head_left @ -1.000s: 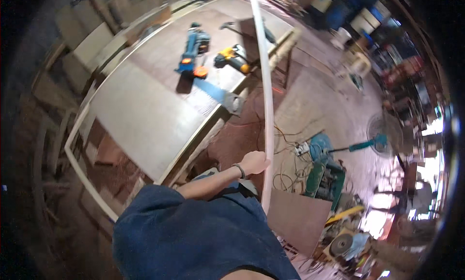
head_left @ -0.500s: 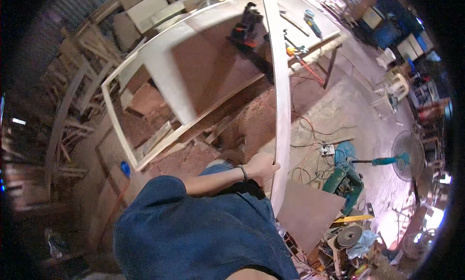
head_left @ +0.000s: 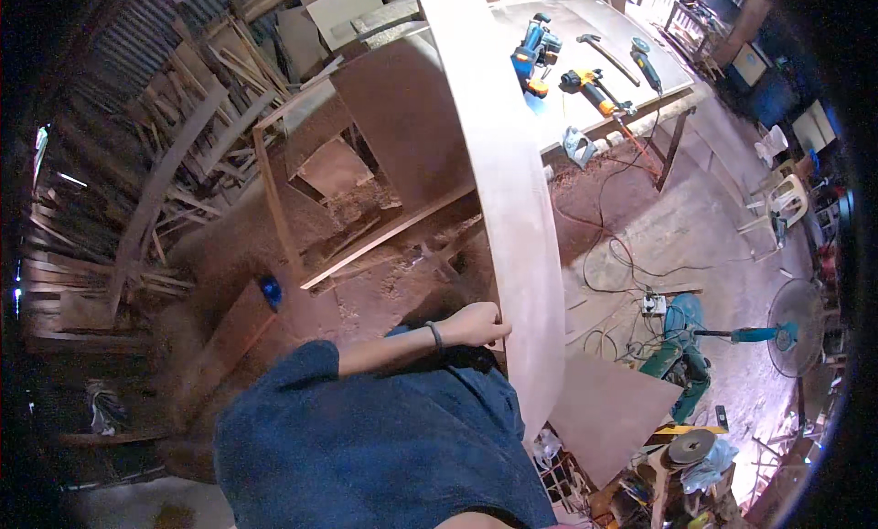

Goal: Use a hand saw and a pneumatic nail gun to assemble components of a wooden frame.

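Note:
A long pale board (head_left: 523, 245) stands on a slant in front of me, running from beside my body up past the top of the view. My left hand (head_left: 476, 326), a dark band at its wrist, has its fingers closed on the board's left edge. My right hand is out of sight; the board and my body may hide it. Left of the board, a light wooden frame (head_left: 283, 209) with a brown panel (head_left: 412, 117) lies across the bench, partly in shadow.
On the white bench top (head_left: 594, 21) lie a blue power tool (head_left: 533, 53), an orange-and-black tool (head_left: 590, 88), a hammer (head_left: 608, 59) and an angle grinder (head_left: 646, 64). Cables (head_left: 622, 255) cross the floor near a standing fan (head_left: 792, 328). Scrap timber (head_left: 174, 172) leans at left.
The board has turned, showing a much broader face, and its far end has swung left. My left hand has shifted slightly left, still gripping the edge. More tools show on the bench.

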`<state>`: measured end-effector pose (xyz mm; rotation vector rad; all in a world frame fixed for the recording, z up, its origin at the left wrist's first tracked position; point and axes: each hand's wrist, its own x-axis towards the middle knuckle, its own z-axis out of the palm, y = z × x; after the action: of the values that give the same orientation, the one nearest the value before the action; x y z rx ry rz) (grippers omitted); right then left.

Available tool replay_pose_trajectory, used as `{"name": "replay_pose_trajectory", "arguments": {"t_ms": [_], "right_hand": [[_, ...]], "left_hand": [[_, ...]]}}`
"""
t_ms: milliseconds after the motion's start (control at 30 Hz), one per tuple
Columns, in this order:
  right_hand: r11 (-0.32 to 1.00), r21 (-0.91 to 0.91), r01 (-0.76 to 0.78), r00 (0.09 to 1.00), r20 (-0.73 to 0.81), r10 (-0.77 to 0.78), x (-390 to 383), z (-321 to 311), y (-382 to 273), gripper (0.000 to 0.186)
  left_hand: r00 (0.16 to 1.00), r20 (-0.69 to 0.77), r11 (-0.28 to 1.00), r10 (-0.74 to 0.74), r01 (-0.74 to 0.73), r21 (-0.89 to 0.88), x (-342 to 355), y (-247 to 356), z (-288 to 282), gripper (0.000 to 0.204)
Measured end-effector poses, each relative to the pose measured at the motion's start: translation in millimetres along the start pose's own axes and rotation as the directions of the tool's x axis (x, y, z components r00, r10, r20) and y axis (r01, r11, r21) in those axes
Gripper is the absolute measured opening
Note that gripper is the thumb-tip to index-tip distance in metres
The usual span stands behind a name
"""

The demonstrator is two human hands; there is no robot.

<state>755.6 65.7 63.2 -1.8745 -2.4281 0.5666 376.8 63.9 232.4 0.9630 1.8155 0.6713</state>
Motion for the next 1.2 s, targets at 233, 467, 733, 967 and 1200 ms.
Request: {"name": "replay_pose_trajectory", "arguments": {"t_ms": [233,467,733,967,1200], "right_hand": [[0.996,-0.08,0.035,0.996,-0.081,-0.041,-39.3,8.6,-23.3,0.062],[0.961,-0.174,0.214,0.944,-0.217,-0.249,-120.3,28.9,-98.2,0.064],[0.947,-0.195,0.255,0.958,-0.084,-0.275,-154.8,32.7,-236.9,0.082],[0.812,0.255,0.525,0.7,0.413,-0.582,-155.2,74.5,-348.7,0.058],[0.811,0.388,0.438,0.315,0.778,-0.543,-175.7,94.9,-427.8,0.046]], "left_hand": [[0.996,0.008,0.984,-0.094,0.094,-0.154,-64.7,-50.0,-40.4,0.037],[0.984,-0.083,0.918,-0.158,0.116,-0.378,-141.3,-191.6,-105.8,0.037],[0.884,-0.335,0.814,-0.326,0.082,-0.575,-148.7,-400.7,-168.1,0.042],[0.928,-0.109,0.404,-0.355,0.048,-0.913,-187.5,-450.7,-116.4,0.047],[0.799,-0.187,0.309,-0.571,-0.001,-0.951,-244.7,-453.5,-20.9,0.036]]}}
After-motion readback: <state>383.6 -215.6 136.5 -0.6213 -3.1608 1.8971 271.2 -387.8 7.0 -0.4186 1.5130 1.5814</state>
